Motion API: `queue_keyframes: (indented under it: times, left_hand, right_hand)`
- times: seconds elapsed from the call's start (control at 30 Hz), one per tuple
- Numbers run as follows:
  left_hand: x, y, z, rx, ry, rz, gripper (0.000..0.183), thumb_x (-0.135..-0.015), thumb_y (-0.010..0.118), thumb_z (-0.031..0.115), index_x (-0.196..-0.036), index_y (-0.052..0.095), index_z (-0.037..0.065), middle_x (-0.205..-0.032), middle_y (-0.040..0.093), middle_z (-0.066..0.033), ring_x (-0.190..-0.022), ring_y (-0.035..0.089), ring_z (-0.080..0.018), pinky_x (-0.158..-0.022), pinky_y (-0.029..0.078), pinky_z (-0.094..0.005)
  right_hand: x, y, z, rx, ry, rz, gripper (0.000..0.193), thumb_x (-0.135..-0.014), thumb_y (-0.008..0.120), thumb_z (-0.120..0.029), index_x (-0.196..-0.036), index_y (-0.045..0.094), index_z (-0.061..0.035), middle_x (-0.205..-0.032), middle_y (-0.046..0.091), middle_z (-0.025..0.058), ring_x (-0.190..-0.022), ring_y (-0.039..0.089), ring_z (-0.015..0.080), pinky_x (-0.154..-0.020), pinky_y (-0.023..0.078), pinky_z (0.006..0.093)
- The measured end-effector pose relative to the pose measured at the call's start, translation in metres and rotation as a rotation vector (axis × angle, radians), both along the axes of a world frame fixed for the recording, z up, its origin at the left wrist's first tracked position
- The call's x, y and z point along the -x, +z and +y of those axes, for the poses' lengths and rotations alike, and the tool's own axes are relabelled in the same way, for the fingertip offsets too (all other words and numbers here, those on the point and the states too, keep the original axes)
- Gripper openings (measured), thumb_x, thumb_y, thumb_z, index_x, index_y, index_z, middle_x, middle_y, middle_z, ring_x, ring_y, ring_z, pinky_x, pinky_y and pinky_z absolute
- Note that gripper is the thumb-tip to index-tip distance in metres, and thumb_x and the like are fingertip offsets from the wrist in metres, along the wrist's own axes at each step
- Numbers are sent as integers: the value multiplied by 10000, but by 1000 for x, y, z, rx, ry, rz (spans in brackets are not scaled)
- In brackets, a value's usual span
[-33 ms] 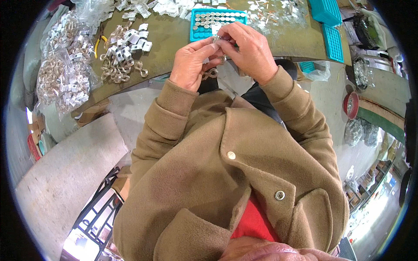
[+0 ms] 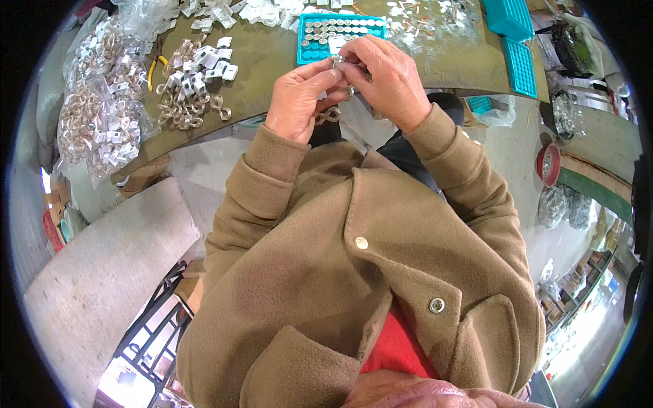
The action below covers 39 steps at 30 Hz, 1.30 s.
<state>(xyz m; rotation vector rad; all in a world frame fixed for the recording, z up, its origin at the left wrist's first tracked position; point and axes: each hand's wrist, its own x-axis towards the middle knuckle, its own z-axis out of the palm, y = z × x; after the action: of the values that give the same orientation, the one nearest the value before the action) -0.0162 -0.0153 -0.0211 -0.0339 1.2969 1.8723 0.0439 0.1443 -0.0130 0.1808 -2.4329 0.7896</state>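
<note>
My left hand (image 2: 299, 98) and my right hand (image 2: 386, 75) meet at the table's near edge, fingers pinched together. Between them is a bracelet (image 2: 328, 115) of translucent brownish links, its lower end dangling below my left fingers. A small white tag (image 2: 336, 45) shows just above the fingertips. The fingers cover most of the part being gripped, so its detail is hidden. Right behind my hands lies a turquoise tray (image 2: 300, 51) with rows of round silver discs (image 2: 333, 29); its nearer cups hold none on the left.
Tagged link bracelets (image 2: 183, 102) lie heaped at the left, beside yellow-handled pliers (image 2: 151, 75) and a full plastic bag (image 2: 102, 102). White tags (image 2: 272, 10) spread along the back. Small clear bags (image 2: 435, 27) lie right of the tray, with more turquoise trays (image 2: 520, 68) at the table's right end.
My right hand has shifted very slightly, and the white tag above the fingertips has tilted a little. Everything else stays as it was.
</note>
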Motion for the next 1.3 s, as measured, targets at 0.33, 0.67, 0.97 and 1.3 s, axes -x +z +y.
queue_keyframes:
  times: [0.33, 0.67, 0.97, 1.3]
  left_hand:
    - [-6, -11, -6, -10, 9, -44, 273, -916, 631, 109, -1175, 612, 26, -1014, 675, -47, -835, 648, -100, -729, 546, -204]
    - [4, -9, -4, 77, 50, -34, 175, -924, 626, 210, -1031, 639, 72, -952, 696, -38, -814, 642, -73, -574, 470, -197]
    - [-1, -9, -3, 56, 63, -75, 211, -952, 596, 212, -1071, 632, 41, -1012, 696, -69, -856, 669, -78, -583, 516, -177]
    - [-9, 0, -4, 10, 12, -61, 233, -923, 630, 162, -1119, 638, 36, -1001, 686, -40, -890, 659, -88, -667, 525, -175]
  right_hand:
    - [-13, -9, -10, 242, -5, -99, 66, -823, 650, -74, -862, 693, -43, -776, 637, 104, -710, 629, 280, -631, 510, 329]
    - [24, -26, 27, 75, -195, 16, 109, -866, 622, -126, -931, 696, -79, -818, 636, 119, -713, 644, 292, -631, 513, 382]
    - [23, -38, 26, -184, -195, -2, 43, -823, 616, -84, -861, 636, -78, -871, 621, 77, -771, 621, 323, -671, 518, 400]
    - [-8, -15, -6, 573, 13, -143, 130, -850, 661, -8, -972, 618, -23, -859, 616, 20, -804, 573, 97, -752, 489, 245]
